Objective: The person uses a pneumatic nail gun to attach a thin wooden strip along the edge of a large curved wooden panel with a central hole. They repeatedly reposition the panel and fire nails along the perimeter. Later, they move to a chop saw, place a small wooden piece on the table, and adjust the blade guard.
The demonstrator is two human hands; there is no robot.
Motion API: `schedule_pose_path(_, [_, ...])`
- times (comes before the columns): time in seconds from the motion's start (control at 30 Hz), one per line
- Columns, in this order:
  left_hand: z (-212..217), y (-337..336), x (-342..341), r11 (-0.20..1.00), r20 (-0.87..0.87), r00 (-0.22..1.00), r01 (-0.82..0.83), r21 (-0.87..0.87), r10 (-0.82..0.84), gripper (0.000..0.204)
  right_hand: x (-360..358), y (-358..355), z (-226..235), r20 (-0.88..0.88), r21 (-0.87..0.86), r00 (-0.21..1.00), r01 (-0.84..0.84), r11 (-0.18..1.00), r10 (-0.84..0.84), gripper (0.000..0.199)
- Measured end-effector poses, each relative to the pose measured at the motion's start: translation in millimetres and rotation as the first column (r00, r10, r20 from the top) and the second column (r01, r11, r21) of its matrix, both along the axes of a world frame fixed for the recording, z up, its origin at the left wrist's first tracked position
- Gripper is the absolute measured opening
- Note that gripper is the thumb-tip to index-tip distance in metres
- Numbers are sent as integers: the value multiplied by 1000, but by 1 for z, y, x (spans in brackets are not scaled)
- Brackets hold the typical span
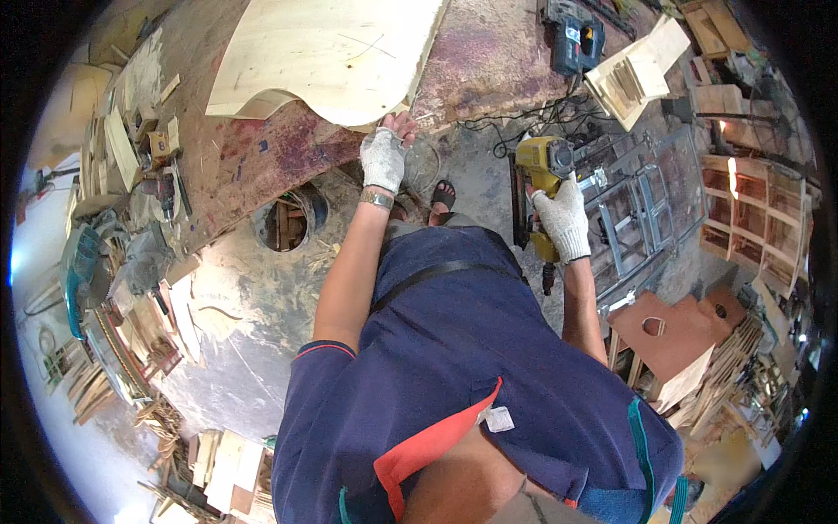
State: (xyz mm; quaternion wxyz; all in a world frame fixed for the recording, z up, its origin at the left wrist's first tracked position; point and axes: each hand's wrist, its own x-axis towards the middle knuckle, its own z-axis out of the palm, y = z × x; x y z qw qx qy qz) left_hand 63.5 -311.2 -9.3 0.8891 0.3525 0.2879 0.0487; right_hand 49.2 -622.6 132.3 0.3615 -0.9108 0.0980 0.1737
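A pale wooden panel (pixel 323 57) with a wavy near edge lies on the stained workbench (pixel 262 157); crossing pencil lines show on it. My left hand (pixel 384 159), in a white glove with bare fingertips, is at the panel's near right corner. Its fingers stretch out beside the edge, and whether they touch it is hard to tell. At the right, away from the panel, my right hand (pixel 564 220) wears a similar glove and is wrapped round the handle of a yellow nail gun (pixel 543 162). The tool's black magazine faces left; part of its grip is hidden by the hand.
A dark cordless tool (pixel 576 44) and wood offcuts (pixel 633 77) lie at the bench's far right, above tangled black cables. Metal frames (pixel 637 210) stand right of the nail gun. A round bin (pixel 292 218) sits under the bench; a teal saw (pixel 80 279) is at far left.
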Motion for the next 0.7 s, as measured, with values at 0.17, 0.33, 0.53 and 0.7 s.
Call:
schedule_pose_path(0.17, [7,-5,4,994,-6,994,-105,-34,105,30,-7,-8,-7,-63,5,998,14,1000,-14,54])
schedule_pose_path(0.33, [-6,-8,-10,899,-15,984,168,405,-177,21,-10,-17,-16,-73,-45,997,-14,999,11,63])
schedule_pose_path(0.53, [-10,-11,-62,-585,-816,28,684,436,-577,60,-2,-23,-22,-94,-52,995,-33,998,28,73])
schedule_pose_path(0.7, [-4,25,-62,-3,-443,871,452,892,-212,57,-4,-21,-21,-128,-89,992,9,996,-20,75])
